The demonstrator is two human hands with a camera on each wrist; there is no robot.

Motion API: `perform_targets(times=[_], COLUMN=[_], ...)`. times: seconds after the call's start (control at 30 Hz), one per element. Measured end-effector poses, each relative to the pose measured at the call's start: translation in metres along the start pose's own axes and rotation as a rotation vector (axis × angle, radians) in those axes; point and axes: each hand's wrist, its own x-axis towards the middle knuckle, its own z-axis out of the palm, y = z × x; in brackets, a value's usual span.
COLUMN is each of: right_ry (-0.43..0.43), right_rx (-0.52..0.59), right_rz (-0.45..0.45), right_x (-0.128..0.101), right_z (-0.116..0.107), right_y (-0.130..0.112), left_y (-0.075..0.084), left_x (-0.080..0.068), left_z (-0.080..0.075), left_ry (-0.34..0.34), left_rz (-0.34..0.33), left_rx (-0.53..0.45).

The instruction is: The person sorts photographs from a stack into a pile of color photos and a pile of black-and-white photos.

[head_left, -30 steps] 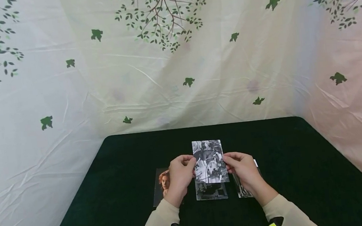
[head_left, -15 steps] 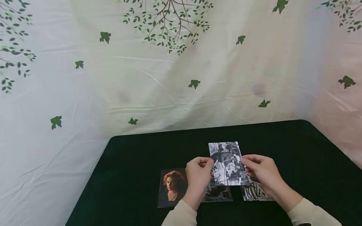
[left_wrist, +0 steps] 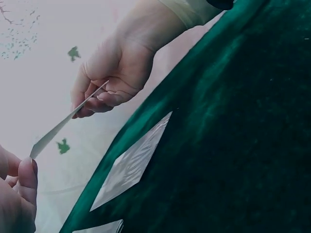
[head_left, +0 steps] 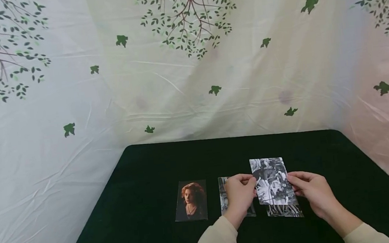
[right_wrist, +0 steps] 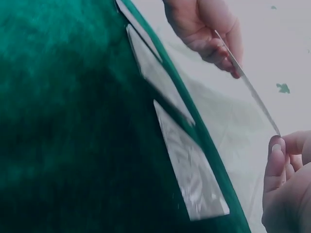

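While both hands hover low and right of centre in the head view, they share one black-and-white photo (head_left: 272,181), held above the table (head_left: 146,204) rather than lying on it. The left hand (head_left: 239,195) pinches the photo's left edge between thumb and curled fingers, and the right hand (head_left: 314,193) pinches the right edge the same way, so the two hands stand apart with the print stretched between them. From the left wrist camera the photo (left_wrist: 68,121) shows edge-on as a thin pale strip running from the right hand (left_wrist: 114,73) in the upper middle of the frame down to the left hand (left_wrist: 17,194) in the lower left corner. From the right wrist camera the same strip (right_wrist: 248,82) slants from the left hand (right_wrist: 206,29) at the top to the right hand (right_wrist: 286,184) in the lower right corner. Beneath the held print, three more photos lie flat on the dark green cloth in a row: a colour portrait (head_left: 190,200) left of centre, a second monochrome photo (head_left: 224,197) partly hidden behind the left hand, and a striped photo (head_left: 284,210) peeking out just under the held one. A pale curtain printed with branches and green leaves (head_left: 189,67) fills the upper part of the head view behind the table.
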Motion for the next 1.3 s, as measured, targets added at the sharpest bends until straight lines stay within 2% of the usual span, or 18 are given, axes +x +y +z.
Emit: perform_targets(times=[0.17, 0.4, 0.53, 0.7, 0.97, 1.17, 1.3], right_ry=[-0.005, -0.016, -0.028, -0.039, -0.041, -0.043, -0.037], right_rx=[-0.044, -0.124, -0.169, -0.253, -0.308, -0.337, -0.379], right_rz=[-0.008, 0.006, 0.022, 0.028, -0.006, -0.015, -0.023], right_x=[0.004, 0.009, 0.014, 0.016, 0.015, 0.015, 0.016], right_z=[-0.016, -0.026, -0.029, -0.032, -0.031, -0.030, -0.028], right_y=[0.010, 0.025, 0.033, 0.042, 0.047, 0.049, 0.050], left_y=[-0.002, -0.012, -0.018, -0.024, -0.028, -0.030, -0.032], left_x=[-0.001, 0.004, 0.009, 0.009, 0.009, 0.010, 0.011], left_z=[0.016, 0.029, 0.030, 0.032, 0.033, 0.033, 0.032], left_ry=[-0.032, -0.059, -0.087, -0.132, -0.109, -0.122, -0.131], left_rz=[0.000, 0.026, 0.051, 0.048, 0.130, 0.137, 0.109], left_rx=[0.022, 0.130, 0.205, 0.276, 0.448, 0.525, 0.544])
